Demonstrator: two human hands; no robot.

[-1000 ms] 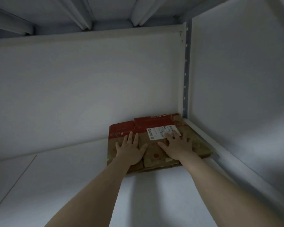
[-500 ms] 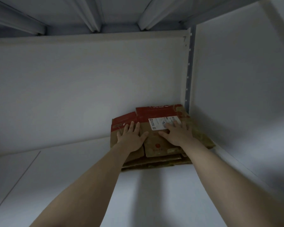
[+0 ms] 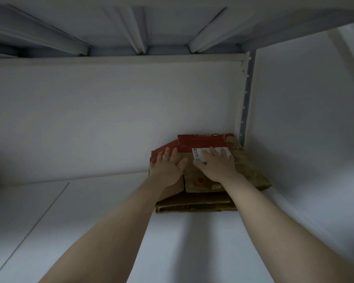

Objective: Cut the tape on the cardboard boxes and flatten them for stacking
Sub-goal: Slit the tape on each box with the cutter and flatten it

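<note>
Both palms down flat: your left hand and right hand press the flattened cardboard box, fingers spread, gripping nothing. It tops the stack of flattened boxes in the far right corner of the shelf. This looks like the stacking step. Next, square its edges and let go.

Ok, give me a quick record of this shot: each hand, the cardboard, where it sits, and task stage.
left hand: fingers spread, pressing flat on top cardboard
right hand: flat on top cardboard, fingers over white label
top cardboard: flattened, red and brown, lying on stack
stack: more flattened cardboard beneath, edges showing nearside
place: white shelf, back right corner, beside perforated post
task stage: flattened piece laid on stack; no cutting tool visible
</note>
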